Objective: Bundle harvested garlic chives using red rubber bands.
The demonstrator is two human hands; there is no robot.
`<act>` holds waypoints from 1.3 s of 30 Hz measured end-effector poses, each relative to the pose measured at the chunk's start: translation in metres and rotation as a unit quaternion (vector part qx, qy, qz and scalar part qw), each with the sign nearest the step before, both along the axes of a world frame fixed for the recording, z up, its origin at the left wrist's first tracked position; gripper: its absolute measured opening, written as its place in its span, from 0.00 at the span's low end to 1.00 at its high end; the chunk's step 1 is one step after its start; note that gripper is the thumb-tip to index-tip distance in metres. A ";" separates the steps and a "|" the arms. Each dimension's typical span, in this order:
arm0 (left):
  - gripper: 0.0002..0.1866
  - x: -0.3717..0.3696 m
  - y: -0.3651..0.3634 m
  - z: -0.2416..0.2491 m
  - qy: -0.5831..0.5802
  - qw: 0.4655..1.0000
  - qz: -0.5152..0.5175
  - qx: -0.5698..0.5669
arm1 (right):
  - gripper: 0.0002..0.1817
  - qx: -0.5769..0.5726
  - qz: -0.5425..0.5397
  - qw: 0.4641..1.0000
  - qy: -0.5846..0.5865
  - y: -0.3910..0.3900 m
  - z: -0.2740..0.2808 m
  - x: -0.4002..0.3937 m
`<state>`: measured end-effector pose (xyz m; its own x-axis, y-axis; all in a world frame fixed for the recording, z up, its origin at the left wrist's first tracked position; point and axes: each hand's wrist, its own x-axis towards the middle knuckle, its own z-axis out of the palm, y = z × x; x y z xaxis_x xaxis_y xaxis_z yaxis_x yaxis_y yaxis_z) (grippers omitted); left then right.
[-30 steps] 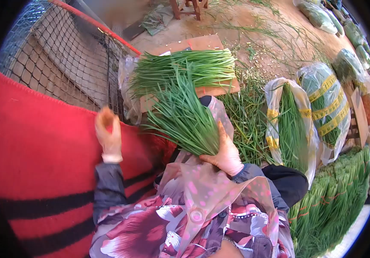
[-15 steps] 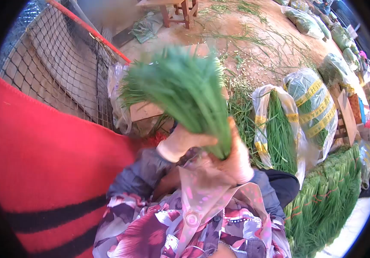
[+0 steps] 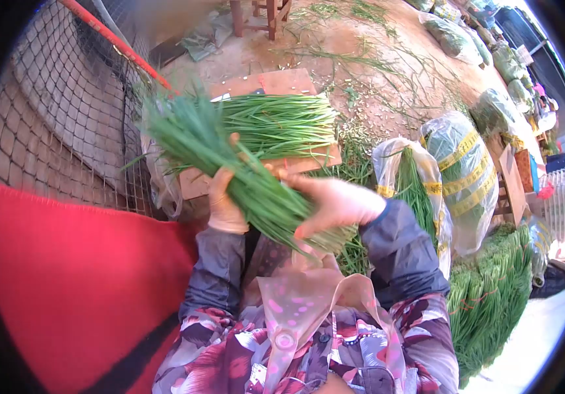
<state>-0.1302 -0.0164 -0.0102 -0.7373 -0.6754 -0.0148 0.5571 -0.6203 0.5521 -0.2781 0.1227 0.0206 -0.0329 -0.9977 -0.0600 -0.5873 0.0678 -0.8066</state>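
A thick bunch of long green chives [image 3: 230, 167] is held slantwise in front of my chest, its leafy end smeared by motion at the upper left and its paler ends at the lower right. My left hand [image 3: 225, 205] wraps round its middle from below. Over the lower part lies my right hand [image 3: 335, 202], fingers curled about the stems and slightly blurred. Just beyond, a flat pile of chives [image 3: 276, 125] rests on a low wooden board [image 3: 263, 83], stems pointing right.
To my right stand a plastic bag of chives [image 3: 414, 190] and a yellow-taped bag [image 3: 460, 177], with stacked tied bundles [image 3: 492, 295] nearer me. Loose trimmings litter the floor [image 3: 414, 65]. On the left are wire mesh [image 3: 66, 118] and a red cloth [image 3: 79, 262]; a wooden stool [image 3: 269, 16] stands ahead.
The bunch has swung from nearly upright to a slant, its leafy end moving left. My hands have moved apart along it, and the pile on the board now shows.
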 end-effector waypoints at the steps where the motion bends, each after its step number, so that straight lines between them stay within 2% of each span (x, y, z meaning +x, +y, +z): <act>1: 0.35 0.004 -0.014 -0.010 -0.003 1.000 0.002 0.004 | 0.40 -0.133 0.008 0.989 -0.059 -0.014 -0.020 -0.020; 2: 0.35 0.010 -0.033 -0.025 0.039 0.999 0.022 0.017 | 0.29 -0.061 -0.126 0.985 -0.099 -0.027 -0.025 -0.040; 3: 0.35 0.015 -0.047 -0.036 0.079 0.996 0.042 0.029 | 0.20 0.013 -0.258 0.956 -0.136 -0.044 -0.031 -0.058; 5: 0.35 0.021 -0.061 -0.034 0.067 0.995 0.067 0.025 | 0.21 0.120 -0.332 0.936 -0.004 -0.089 -0.058 -0.095; 7: 0.35 0.022 -0.072 -0.031 0.060 0.994 0.092 0.020 | 0.29 0.166 -0.312 0.922 0.155 -0.126 -0.080 -0.103; 9: 0.36 0.022 -0.080 -0.030 0.031 0.994 0.105 -0.005 | 0.31 0.159 -0.267 0.927 0.209 -0.156 -0.122 -0.111; 11: 0.35 0.017 -0.091 -0.036 0.018 0.990 0.142 0.002 | 0.26 0.142 -0.272 0.942 0.136 -0.179 -0.147 -0.113; 12: 0.35 0.020 -0.094 -0.029 0.010 0.988 0.156 -0.012 | 0.21 0.101 -0.301 0.947 -0.043 -0.177 -0.149 -0.114; 13: 0.35 0.016 -0.096 -0.028 -0.005 0.987 0.159 -0.016 | 0.17 0.066 -0.332 0.914 -0.223 -0.164 -0.139 -0.113; 14: 0.35 0.014 -0.103 -0.031 -0.009 0.989 0.150 -0.011 | 0.13 0.021 -0.320 0.899 -0.298 -0.147 -0.108 -0.116; 15: 0.33 0.018 -0.112 -0.029 0.009 0.987 0.158 -0.027 | 0.14 0.030 -0.311 0.904 -0.291 -0.144 -0.103 -0.116; 16: 0.32 0.013 -0.119 -0.033 0.022 0.988 0.150 -0.032 | 0.14 -0.074 -0.336 0.896 -0.281 -0.095 -0.060 -0.126; 17: 0.32 0.008 -0.126 -0.034 0.021 0.989 0.144 -0.029 | 0.15 -0.033 -0.333 0.916 -0.220 -0.062 -0.044 -0.140; 18: 0.31 0.007 -0.135 -0.033 0.046 0.988 0.142 -0.035 | 0.16 -0.053 -0.340 0.917 -0.199 -0.059 -0.038 -0.136; 19: 0.30 -0.001 -0.139 -0.031 0.069 0.989 0.128 -0.035 | 0.16 0.088 -0.350 0.894 -0.266 0.003 -0.043 -0.154; 20: 0.28 -0.014 -0.133 -0.018 -0.013 0.984 0.176 0.008 | 0.17 0.186 -0.374 0.902 -0.113 0.031 -0.093 -0.168; 21: 0.25 -0.008 -0.141 -0.026 0.049 0.995 0.088 -0.006 | 0.25 0.218 -0.355 0.901 -0.122 0.037 -0.106 -0.178; 23: 0.19 -0.059 -0.145 -0.018 0.040 0.984 0.161 0.060 | 0.31 0.254 -0.389 0.863 0.198 0.046 -0.118 -0.134; 25: 0.18 -0.086 -0.156 -0.032 0.073 0.989 0.117 0.057 | 0.37 0.292 -0.391 0.859 0.153 0.011 -0.115 -0.104; 26: 0.17 -0.105 -0.156 -0.037 0.041 0.983 0.175 0.043 | 0.35 0.260 -0.386 0.869 0.169 0.007 -0.123 -0.098; 27: 0.15 -0.103 -0.153 -0.037 0.108 0.989 0.096 0.043 | 0.33 0.229 -0.379 0.877 0.187 0.003 -0.133 -0.091; 29: 0.15 -0.140 -0.131 -0.037 0.033 0.981 0.175 0.081 | 0.31 0.226 -0.431 0.854 0.182 -0.018 -0.179 -0.081; 30: 0.15 -0.150 -0.134 -0.057 0.037 0.982 0.160 0.096 | 0.24 0.193 -0.447 0.851 0.199 -0.018 -0.186 -0.080; 31: 0.16 -0.160 -0.134 -0.080 0.039 0.984 0.140 0.107 | 0.24 0.191 -0.452 0.849 0.194 -0.015 -0.193 -0.082; 33: 0.19 -0.168 -0.119 -0.094 -0.047 0.976 0.137 0.164 | 0.20 0.164 -0.464 0.864 0.106 -0.002 -0.202 -0.090; 34: 0.21 -0.172 -0.116 -0.138 -0.098 0.963 0.142 0.205 | 0.15 0.123 -0.472 0.868 0.090 0.012 -0.199 -0.092; 35: 0.22 -0.180 -0.114 -0.172 -0.148 0.948 0.144 0.241 | 0.14 0.177 -0.418 0.885 0.100 0.050 -0.187 -0.105; 36: 0.22 -0.182 -0.115 -0.165 -0.149 0.951 0.137 0.234 | 0.13 0.390 -0.197 0.880 0.188 0.094 -0.198 -0.122; 37: 0.23 -0.179 -0.112 -0.160 -0.167 0.946 0.143 0.238 | 0.15 0.431 -0.221 0.857 0.179 0.095 -0.191 -0.119; 38: 0.23 -0.175 -0.109 -0.157 -0.186 0.941 0.146 0.240 | 0.16 0.498 -0.171 0.821 0.223 0.111 -0.183 -0.116; 39: 0.24 -0.176 -0.107 -0.164 -0.156 0.941 0.156 0.258 | 0.17 0.506 -0.222 0.795 0.248 0.125 -0.170 -0.116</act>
